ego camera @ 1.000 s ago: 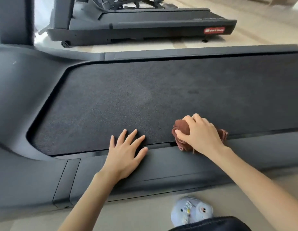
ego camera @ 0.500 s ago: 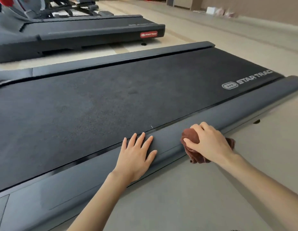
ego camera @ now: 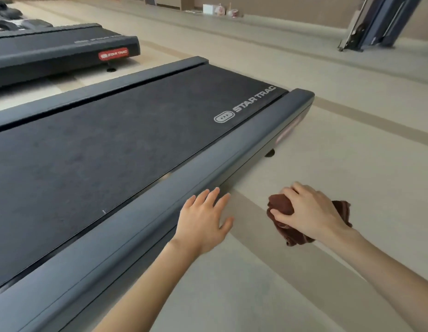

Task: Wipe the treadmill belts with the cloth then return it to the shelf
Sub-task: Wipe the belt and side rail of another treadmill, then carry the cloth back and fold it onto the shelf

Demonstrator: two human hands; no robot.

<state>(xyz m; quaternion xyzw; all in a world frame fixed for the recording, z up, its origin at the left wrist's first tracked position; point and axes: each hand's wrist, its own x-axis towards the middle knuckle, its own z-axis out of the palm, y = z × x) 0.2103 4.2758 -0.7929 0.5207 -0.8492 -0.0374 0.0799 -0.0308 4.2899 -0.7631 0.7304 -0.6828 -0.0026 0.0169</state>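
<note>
Since half a second before, both hands had come away from the treadmill's near side rail (ego camera: 141, 226). The right hand (ego camera: 308, 212) had carried the brown cloth (ego camera: 283, 220) off the rail's edge and now held it over the beige floor (ego camera: 351, 164), clear of the machine. That hand was curled around the cloth, thumb and fingers pinching a bunched wad, with loose folds spilling out below the palm and behind the wrist; a grip like that suits carrying more than flat wiping.

The left hand (ego camera: 204, 220) was open and empty, fingers spread, lying over the outer edge of the rail; whether it touched the rail could not be told. It looked like a steadying hand being lifted as the person rose or turned.

Beyond them, the black belt (ego camera: 100, 144) with its STAR TRAC logo (ego camera: 246, 107) lay bare. A second treadmill (ego camera: 64, 53) stood farther off at upper left. No shelf was in view, so the cloth was probably headed to another belt or back to storage.
</note>
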